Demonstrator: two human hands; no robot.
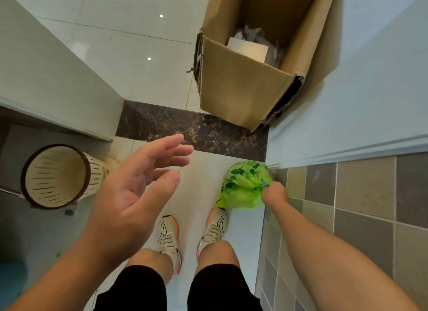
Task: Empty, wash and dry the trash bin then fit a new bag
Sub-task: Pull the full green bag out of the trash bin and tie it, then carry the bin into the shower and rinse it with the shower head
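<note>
A cream trash bin (pixel 56 176) with dark slits and a dark rim stands on the floor at the left, its inside bare of any bag. My left hand (pixel 136 190) hovers in mid-air to the right of it, palm up, fingers relaxed and apart, holding nothing. A full green trash bag (pixel 243 185) hangs low at the right, just above the floor beside my right shoe. My right hand (pixel 274 192) grips the bag's gathered neck, where a blue drawstring shows.
A tall open cardboard box (pixel 243 86) with paper and plastic inside stands ahead on the right, against the pale wall (pixel 370 79). A dark marble threshold (pixel 196 130) crosses the floor. A tiled wall (pixel 359 199) is close on the right, a door frame (pixel 58 97) on the left.
</note>
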